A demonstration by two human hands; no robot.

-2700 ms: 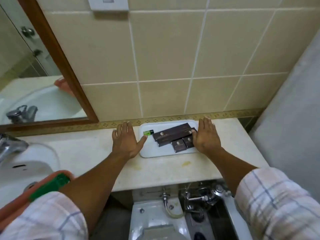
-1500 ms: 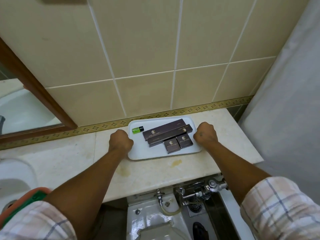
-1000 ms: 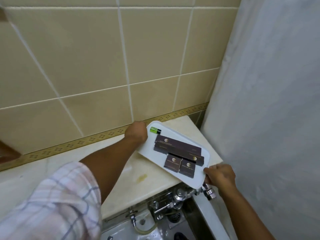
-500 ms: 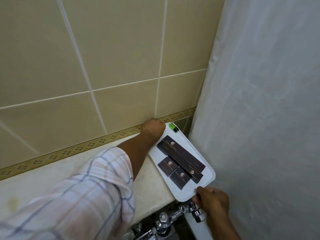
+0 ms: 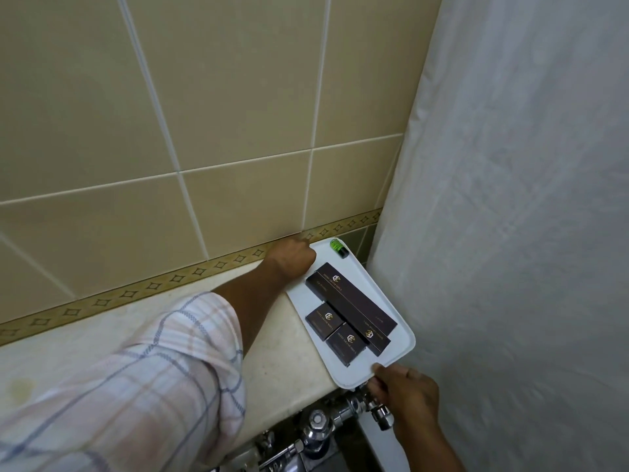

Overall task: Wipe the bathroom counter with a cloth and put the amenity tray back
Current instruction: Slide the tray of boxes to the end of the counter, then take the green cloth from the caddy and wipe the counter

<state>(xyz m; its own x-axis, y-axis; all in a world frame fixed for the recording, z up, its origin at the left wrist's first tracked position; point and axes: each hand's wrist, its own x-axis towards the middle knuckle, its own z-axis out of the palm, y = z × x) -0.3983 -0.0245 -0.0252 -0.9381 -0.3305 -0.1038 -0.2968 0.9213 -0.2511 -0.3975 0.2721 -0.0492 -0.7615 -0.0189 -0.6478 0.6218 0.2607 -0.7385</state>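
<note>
Both hands grip the white rectangular plastic amenity tray [image 5: 401, 356], left hand [image 5: 293, 259] far end, right hand [image 5: 403, 386] near; beige stone counter [image 5: 279, 352] apparently unwiped; no cloth visible

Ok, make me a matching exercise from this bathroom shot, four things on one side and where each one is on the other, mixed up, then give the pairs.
Things
1. left hand
2. right hand
3. green-capped bottle
4. two small dark boxes

Places
A. at the far corner of the white tray, near the wall
B. gripping the tray's near edge, above the chrome valve
C. side by side on the near half of the tray
D. at the tray's far edge, by the patterned tile border

Pairs: 1-D, 2-B, 3-A, 4-C
</note>
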